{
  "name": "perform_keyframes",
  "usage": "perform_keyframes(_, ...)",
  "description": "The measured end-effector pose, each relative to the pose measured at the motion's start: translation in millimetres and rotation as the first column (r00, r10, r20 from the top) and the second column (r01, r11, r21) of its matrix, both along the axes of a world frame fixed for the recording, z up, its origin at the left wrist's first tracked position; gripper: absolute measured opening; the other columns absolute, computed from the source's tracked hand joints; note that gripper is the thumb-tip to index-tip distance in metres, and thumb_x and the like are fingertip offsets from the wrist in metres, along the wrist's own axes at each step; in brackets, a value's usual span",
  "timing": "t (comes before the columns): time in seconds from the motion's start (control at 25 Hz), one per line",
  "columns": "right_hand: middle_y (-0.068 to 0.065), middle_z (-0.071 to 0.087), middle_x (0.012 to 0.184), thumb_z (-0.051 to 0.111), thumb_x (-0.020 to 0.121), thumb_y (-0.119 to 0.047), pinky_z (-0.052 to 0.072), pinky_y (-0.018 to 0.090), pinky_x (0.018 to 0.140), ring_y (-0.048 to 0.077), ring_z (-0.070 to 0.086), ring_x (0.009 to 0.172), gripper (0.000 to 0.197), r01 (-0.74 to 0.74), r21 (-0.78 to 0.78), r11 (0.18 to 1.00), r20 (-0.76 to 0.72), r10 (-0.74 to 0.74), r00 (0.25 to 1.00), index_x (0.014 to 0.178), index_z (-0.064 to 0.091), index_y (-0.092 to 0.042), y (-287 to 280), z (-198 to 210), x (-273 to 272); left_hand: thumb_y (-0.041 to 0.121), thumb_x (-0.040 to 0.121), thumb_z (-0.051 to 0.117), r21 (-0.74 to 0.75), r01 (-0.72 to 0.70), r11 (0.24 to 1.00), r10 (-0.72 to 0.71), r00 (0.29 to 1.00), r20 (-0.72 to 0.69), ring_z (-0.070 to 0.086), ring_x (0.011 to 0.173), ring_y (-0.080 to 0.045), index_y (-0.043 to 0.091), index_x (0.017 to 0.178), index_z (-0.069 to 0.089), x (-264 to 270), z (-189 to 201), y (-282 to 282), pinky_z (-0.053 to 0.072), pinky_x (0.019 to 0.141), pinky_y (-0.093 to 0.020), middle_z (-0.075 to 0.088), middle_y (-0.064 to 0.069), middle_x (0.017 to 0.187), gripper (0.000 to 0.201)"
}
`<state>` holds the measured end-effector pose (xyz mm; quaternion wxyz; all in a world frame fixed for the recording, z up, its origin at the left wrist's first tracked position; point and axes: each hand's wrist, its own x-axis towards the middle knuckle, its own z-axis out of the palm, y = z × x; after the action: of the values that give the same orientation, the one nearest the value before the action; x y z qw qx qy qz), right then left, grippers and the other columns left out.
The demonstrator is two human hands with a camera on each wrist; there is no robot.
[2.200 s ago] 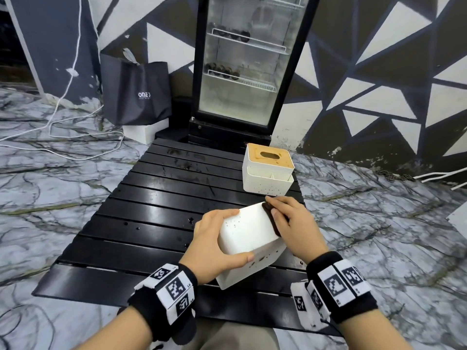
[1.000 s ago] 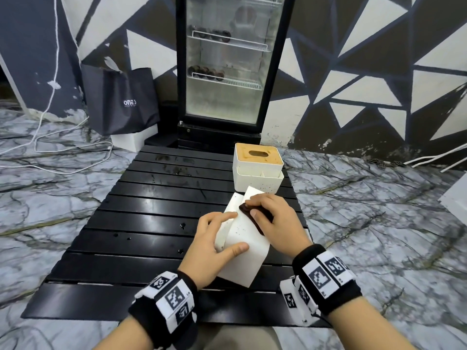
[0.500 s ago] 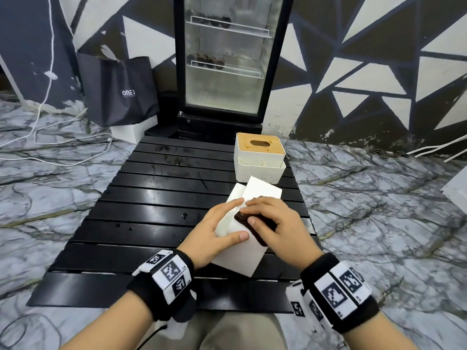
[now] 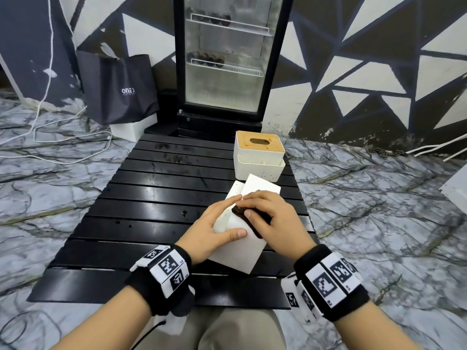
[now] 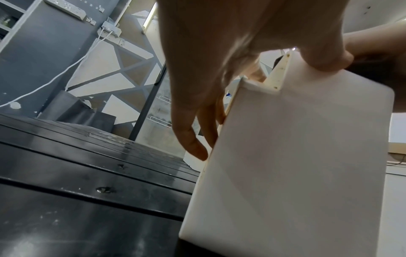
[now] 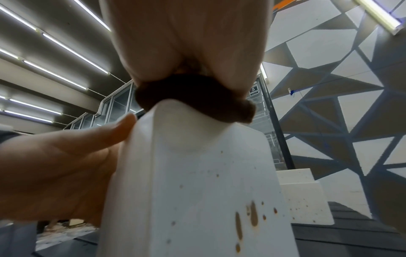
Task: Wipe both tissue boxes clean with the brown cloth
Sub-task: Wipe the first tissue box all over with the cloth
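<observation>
On the black slatted table (image 4: 141,198) two white tissue boxes stand. The far box (image 4: 259,157) sits upright at the far right, its tan lid with an oval slot on top; what is inside cannot be seen. The near box (image 4: 240,248) is tipped, its plain face up, brown spots on one side. The left hand (image 4: 212,231) grips its left edge, thumb on the upper face and fingers down the side. The right hand (image 4: 275,221) presses the brown cloth (image 4: 242,213) against the box's upper face, fingers curled over it, just right of the left thumb.
</observation>
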<state>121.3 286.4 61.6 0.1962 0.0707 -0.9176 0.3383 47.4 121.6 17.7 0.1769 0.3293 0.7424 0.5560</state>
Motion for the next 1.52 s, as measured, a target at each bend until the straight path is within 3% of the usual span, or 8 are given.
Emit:
perform_keyframes(0.2,-0.009,0.059,0.111,0.048,0.086,-0.030,0.031,0.011,0.098,0.003,0.045,0.112,0.028,-0.095,0.056,0.994,-0.067,0.099,0.993,0.107,0.065,-0.025,-3.9,-10.0,8.8,0.059,0.063,0.069,0.008,0.021,1.000,-0.022,1.000,0.022,0.034,0.130,0.007,0.063,0.125,0.039,-2.4,-0.1,-4.3,0.027,0.114,-0.030,0.044,0.021,0.137,0.068)
perform_keyframes(0.44,-0.015,0.058,0.109,0.050,0.085,-0.033,0.033,0.012,0.097,-0.001,0.047,0.110,0.027,-0.092,-0.003,0.996,-0.032,0.092,0.995,0.106,0.066,-0.031,21.3,-6.3,-12.9,0.060,0.062,0.067,0.012,0.008,1.000,-0.009,0.999,0.039,0.036,0.125,0.011,0.070,0.118,0.040,-1.7,1.2,-4.9,0.031,0.108,-0.024,0.041,0.025,0.136,0.063)
perform_keyframes(0.68,-0.016,0.057,0.104,0.057,0.087,-0.014,0.035,0.014,0.096,0.004,0.051,0.106,0.023,0.009,-0.025,1.000,0.002,-0.009,1.000,0.103,0.067,-0.026,44.4,-0.1,-42.8,0.062,0.060,0.067,-0.004,0.002,1.000,-0.002,0.999,0.036,0.033,0.127,0.012,0.070,0.117,0.040,-2.7,0.1,-4.9,0.027,0.112,-0.024,0.039,0.029,0.136,0.063)
perform_keyframes(0.8,-0.011,0.058,0.103,0.057,0.087,-0.010,0.032,0.004,0.091,-0.005,0.051,0.099,0.023,0.046,-0.072,0.996,0.024,-0.045,0.999,0.103,0.068,-0.022,49.8,2.8,-53.8,0.061,0.060,0.067,0.006,0.003,1.000,-0.004,0.999,0.042,0.034,0.128,0.010,0.069,0.117,0.041,-2.9,-0.4,-4.5,0.028,0.110,-0.023,0.039,0.027,0.136,0.063)
perform_keyframes(1.08,-0.008,0.057,0.111,0.052,0.090,-0.015,0.030,-0.004,0.083,0.001,0.049,0.102,0.027,0.157,-0.136,0.978,0.158,-0.135,0.978,0.113,0.063,-0.024,49.7,8.3,-58.0,0.059,0.060,0.068,0.009,0.006,1.000,-0.007,0.999,0.047,0.035,0.124,0.014,0.067,0.118,0.041,-0.7,1.4,-6.1,0.032,0.092,0.000,0.039,0.028,0.135,0.065)
perform_keyframes(1.16,-0.010,0.054,0.109,0.051,0.090,-0.015,0.029,0.001,0.085,0.002,0.046,0.103,0.028,0.156,-0.070,0.985,0.104,-0.148,0.984,0.115,0.062,-0.024,43.0,4.6,-50.2,0.059,0.059,0.068,0.003,0.011,1.000,-0.011,0.999,0.052,0.037,0.125,0.011,0.069,0.117,0.041,0.2,2.0,-7.0,0.035,0.096,-0.007,0.040,0.028,0.134,0.065)
perform_keyframes(1.32,-0.001,0.057,0.116,0.052,0.090,-0.014,0.027,0.017,0.095,0.011,0.044,0.110,0.029,0.120,0.014,0.993,-0.001,-0.120,0.993,0.116,0.061,-0.020,28.2,-4.8,-32.6,0.059,0.061,0.069,0.001,0.005,1.000,-0.005,0.999,0.041,0.038,0.127,0.007,0.068,0.119,0.041,1.4,0.4,-7.7,0.033,0.110,-0.027,0.041,0.026,0.136,0.065)
perform_keyframes(1.52,-0.001,0.059,0.115,0.048,0.084,-0.024,0.022,0.002,0.094,0.006,0.041,0.111,0.034,0.119,0.000,0.993,-0.077,-0.119,0.990,0.114,0.063,-0.020,8.1,-15.6,-13.5,0.063,0.060,0.072,0.001,0.021,1.000,-0.021,0.998,0.055,0.037,0.130,0.003,0.064,0.124,0.041,1.1,0.5,-7.7,0.030,0.114,-0.036,0.041,0.023,0.141,0.071)
